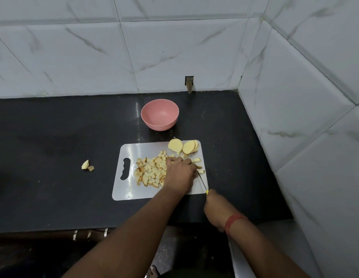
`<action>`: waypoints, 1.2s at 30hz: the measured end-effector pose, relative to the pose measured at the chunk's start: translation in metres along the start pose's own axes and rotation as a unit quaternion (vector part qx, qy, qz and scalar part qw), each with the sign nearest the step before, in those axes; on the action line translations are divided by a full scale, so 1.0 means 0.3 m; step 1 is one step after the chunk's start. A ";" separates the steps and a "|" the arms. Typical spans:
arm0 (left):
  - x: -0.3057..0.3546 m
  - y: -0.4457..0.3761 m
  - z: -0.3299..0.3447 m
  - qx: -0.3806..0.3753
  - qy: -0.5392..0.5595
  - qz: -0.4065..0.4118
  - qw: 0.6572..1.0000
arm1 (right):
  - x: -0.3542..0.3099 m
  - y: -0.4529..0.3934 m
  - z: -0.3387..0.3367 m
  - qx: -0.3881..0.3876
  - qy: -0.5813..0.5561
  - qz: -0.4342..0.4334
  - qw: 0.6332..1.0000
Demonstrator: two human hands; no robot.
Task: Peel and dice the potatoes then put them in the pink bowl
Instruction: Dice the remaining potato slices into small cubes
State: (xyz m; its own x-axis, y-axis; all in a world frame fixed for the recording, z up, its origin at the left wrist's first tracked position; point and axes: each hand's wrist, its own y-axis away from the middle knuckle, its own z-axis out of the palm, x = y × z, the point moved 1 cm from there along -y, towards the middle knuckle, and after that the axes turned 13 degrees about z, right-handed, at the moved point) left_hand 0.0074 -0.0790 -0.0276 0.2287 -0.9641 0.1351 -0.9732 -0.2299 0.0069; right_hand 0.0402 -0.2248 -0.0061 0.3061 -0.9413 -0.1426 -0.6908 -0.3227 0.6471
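On the far left of the counter [54, 137] lay two scraps [87, 165], well apart from the board [122, 189]; I judged they were put aside as waste. The board lay with its handle hole to the left, so the free working part was on the right, near the knife hand.

On the left half of the board was the heap of dice [150, 171], some pieces already brownish. It seemed they were pushed there to keep room for cutting.

The left hand [179, 173] lay on the board just right of the heap, knuckles up and fingers curled down on potato pieces [196, 160] at its far side, probably to hold them steady for the blade. How tight it held them, I could not tell, because the hand covered them.

Beyond the hand, at the far right corner of the board, stood the slices [183, 146], round and leaning one on another, their flat faces turned toward the near left. They were not yet diced.

The bowl [160, 114] stood behind the board, upright, with nothing visible in it.

The knife [202, 182] lay with its long axis from near right to far left, the tip pointing under the left hand. The right hand [215, 209] gripped its yellow handle with fingers closed around it.
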 end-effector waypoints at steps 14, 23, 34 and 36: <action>-0.014 0.031 -0.004 0.041 0.012 -0.002 0.999 | -0.001 0.017 -0.013 0.018 -0.025 0.000 1.000; -0.013 0.021 0.000 0.018 0.015 -0.023 0.999 | -0.022 0.021 -0.019 -0.002 -0.013 -0.007 1.000; -0.011 0.032 -0.003 0.027 0.002 -0.020 0.999 | 0.025 0.057 -0.049 -0.056 0.021 -0.036 0.998; -0.010 0.042 -0.003 0.034 -0.013 -0.019 0.999 | 0.029 0.073 -0.082 -0.040 -0.013 -0.022 0.999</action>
State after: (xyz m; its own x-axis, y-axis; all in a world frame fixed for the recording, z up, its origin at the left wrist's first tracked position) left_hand -0.0057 -0.0790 -0.0270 0.2659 -0.9576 0.1108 -0.9603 -0.2732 -0.0570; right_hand 0.0438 -0.2378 0.0254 0.3171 -0.9289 -0.1915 -0.6226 -0.3562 0.6968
